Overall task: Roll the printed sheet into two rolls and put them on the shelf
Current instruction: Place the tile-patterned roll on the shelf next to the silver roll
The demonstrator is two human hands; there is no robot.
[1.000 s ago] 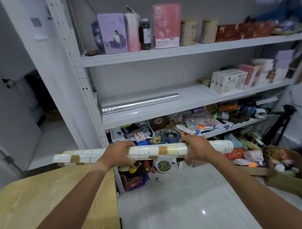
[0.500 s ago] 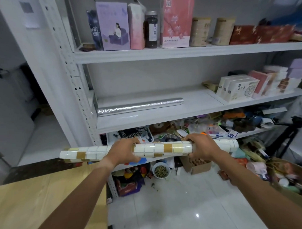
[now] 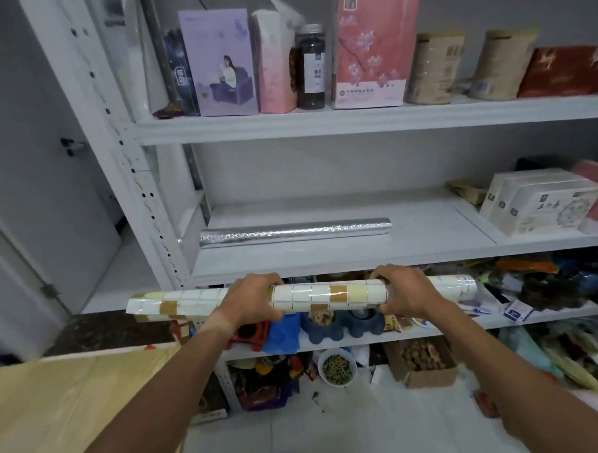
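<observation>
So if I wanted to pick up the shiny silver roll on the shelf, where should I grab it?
Probably around its middle, from the front and above. The silver roll lies flat, lengthwise along the shelf, with bare space in front. A middle grip should keep the long tube level.

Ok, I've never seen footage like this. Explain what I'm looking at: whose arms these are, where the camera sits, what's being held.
There is no machine here. The camera sits on a person's head, looking forward and down, so the two bare arms are their own. The left hand and right hand both grip a tile-patterned roll, held level in front of a white shelf unit. On the middle shelf a silver roll already lies; white boxes sit to its right. The lower shelves are cluttered.
</observation>
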